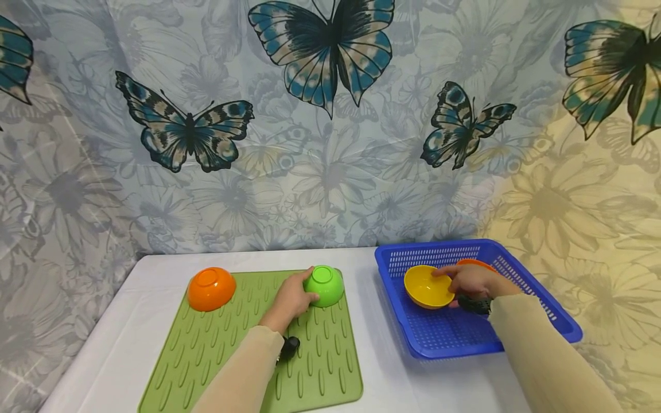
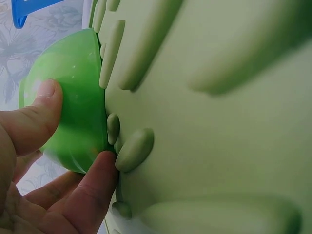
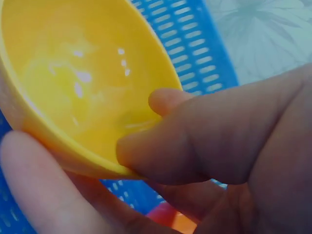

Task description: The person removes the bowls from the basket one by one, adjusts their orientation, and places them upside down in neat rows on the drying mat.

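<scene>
1. As I am following the work from a distance, I am judging it to be about halfway along, with bowls standing divided between the green mat [image 1: 234, 350] and the blue basket [image 1: 459, 350].
2. Seemingly done: the orange bowl [image 1: 210, 291] is resting upside down at the mat's far left corner, with no hand touching it.
3. Nearly done, by my reading: the green bowl [image 1: 325, 287] is sitting rim down near the far right corner, its foot ring facing up. My left hand [image 1: 290, 297] is holding it, thumb against its side, one fingertip at its rim.
4. Seemingly left: the yellow bowl [image 1: 427, 287] is being held inside the basket's walls. My right hand [image 1: 472, 279] is pinching its rim, thumb inside, fingers outside; I cannot tell whether the bowl is touching the basket floor.
5. Also left: an orange item [image 1: 476, 263] is showing in the basket behind that hand, which is hiding most of it; I am guessing another bowl.
6. Looks: the yellow bowl is tilting, its smooth, glossy inside facing me and catching small white highlights. The green one is shining too, its ridged mat pressing close beneath.
</scene>
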Tool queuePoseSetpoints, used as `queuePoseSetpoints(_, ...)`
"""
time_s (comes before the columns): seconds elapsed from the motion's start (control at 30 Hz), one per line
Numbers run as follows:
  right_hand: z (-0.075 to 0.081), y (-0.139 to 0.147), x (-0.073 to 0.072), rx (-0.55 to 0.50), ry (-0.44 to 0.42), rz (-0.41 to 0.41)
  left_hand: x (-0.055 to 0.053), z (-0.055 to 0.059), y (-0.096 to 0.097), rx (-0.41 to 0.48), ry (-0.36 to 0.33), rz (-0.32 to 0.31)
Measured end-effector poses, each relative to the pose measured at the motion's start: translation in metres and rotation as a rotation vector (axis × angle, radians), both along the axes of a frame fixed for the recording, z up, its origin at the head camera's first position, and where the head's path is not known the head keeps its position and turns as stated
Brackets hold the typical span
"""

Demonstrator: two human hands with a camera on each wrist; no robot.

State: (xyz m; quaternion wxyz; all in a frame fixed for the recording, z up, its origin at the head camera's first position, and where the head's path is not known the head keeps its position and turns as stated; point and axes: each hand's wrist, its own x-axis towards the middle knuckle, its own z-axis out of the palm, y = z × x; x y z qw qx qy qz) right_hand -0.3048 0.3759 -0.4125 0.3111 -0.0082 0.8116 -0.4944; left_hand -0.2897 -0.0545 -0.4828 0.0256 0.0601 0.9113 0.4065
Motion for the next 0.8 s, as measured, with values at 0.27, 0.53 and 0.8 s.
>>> queuePoseSetpoints(0.27, 0.017, 0.002, 0.017, -0.088, 0.065, -0.158, 0.0, 0.001, 0.0, -0.004, 0.01, -0.016)
queuePoseSetpoints(0.53, 0.035, -0.017, 0.049, -0.31, 0.083, -0.318, 0.002, 0.003, 0.003, -0.023, 0.022, -0.043)
queuePoseSetpoints(0.8, 0.052, -0.065, 0.083, -0.406, 0.188, -0.311, 0.021, 0.012, 0.013, -0.237, 0.087, 0.007)
